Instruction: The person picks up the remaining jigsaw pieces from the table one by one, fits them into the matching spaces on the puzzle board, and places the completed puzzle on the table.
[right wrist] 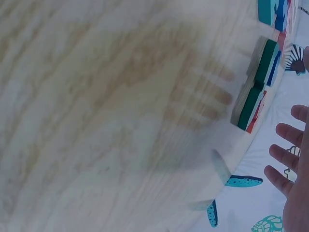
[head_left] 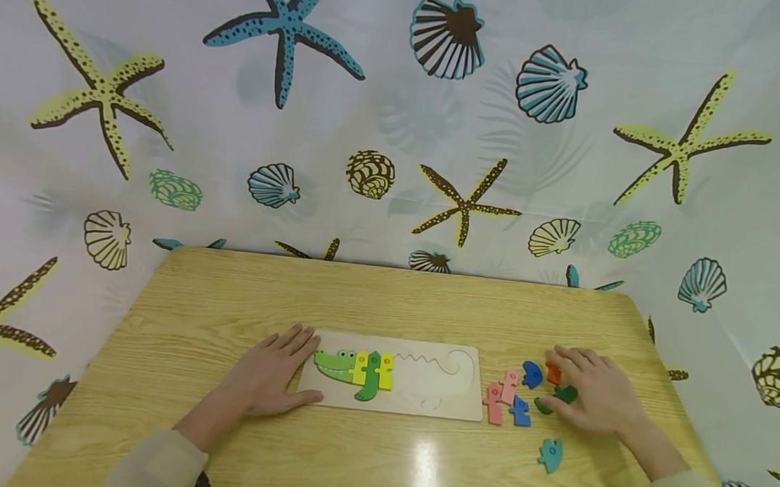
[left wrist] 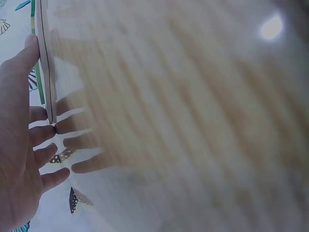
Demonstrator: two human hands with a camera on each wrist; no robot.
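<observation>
My left hand (head_left: 267, 372) rests at the left end of a pale wooden puzzle board (head_left: 422, 406), fingers straight and thumb by its lower edge. On the board sit a green crocodile head (head_left: 334, 366), a yellow piece (head_left: 360, 369), a green leg piece (head_left: 372, 384) and another yellow piece (head_left: 386, 374). The board's right part shows a bare printed tail outline. Over a dark green piece (head_left: 564, 393) and an orange-red piece (head_left: 553, 373) hovers my right hand (head_left: 595, 394), its fingers relaxed. In the right wrist view, the fingers stand apart from the green piece (right wrist: 255, 84).
Between board and right hand lie two pink pieces (head_left: 494, 404) and two blue pieces (head_left: 532, 375). A teal piece (head_left: 551, 455) lies nearer the front of the wooden table (head_left: 328, 455). A cloth with starfish and shells (head_left: 339, 219) hangs behind the table.
</observation>
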